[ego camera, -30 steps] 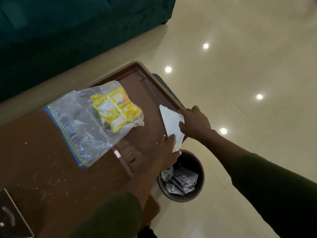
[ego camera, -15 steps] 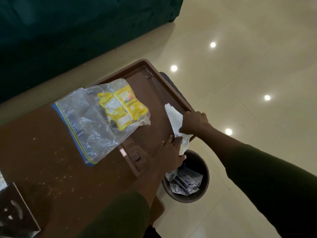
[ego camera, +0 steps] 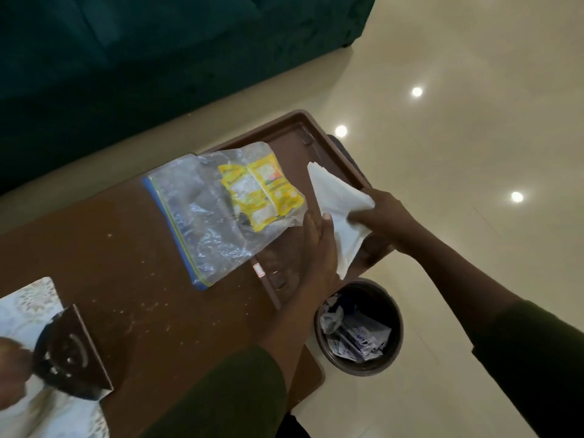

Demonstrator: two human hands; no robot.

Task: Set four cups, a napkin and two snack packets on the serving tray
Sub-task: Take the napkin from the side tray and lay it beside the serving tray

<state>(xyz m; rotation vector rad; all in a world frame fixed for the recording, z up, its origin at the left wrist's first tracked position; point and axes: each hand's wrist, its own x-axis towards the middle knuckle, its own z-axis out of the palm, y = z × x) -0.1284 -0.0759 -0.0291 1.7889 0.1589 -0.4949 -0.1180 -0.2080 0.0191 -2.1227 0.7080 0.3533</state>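
The white napkin (ego camera: 335, 200) lies over the right edge of the brown serving tray (ego camera: 294, 134), one corner pointing up toward the tray's far end, its lower part hanging past the rim; the right hand (ego camera: 384, 216) is closed around its bunched middle, gripping it; the left hand (ego camera: 317, 248) lies flat and open on the tray with its fingertips touching the napkin's near edge, holding nothing. Two yellow snack packets (ego camera: 260, 192) sit inside a clear zip bag (ego camera: 208, 216) that rests half on the tray, half on the brown table (ego camera: 94, 248); the print on them is too small to read. Below the tray's corner stands a round bin (ego camera: 360, 327) on the pale floor (ego camera: 474, 121), its contents crumpled and hard to make out. At the lower left a patterned cloth (ego camera: 28, 298) and a dark glossy object (ego camera: 68, 352) are cut off by the frame; a blurred shape at the edge cannot be identified. A dark green sofa (ego camera: 158, 42) fills the top.
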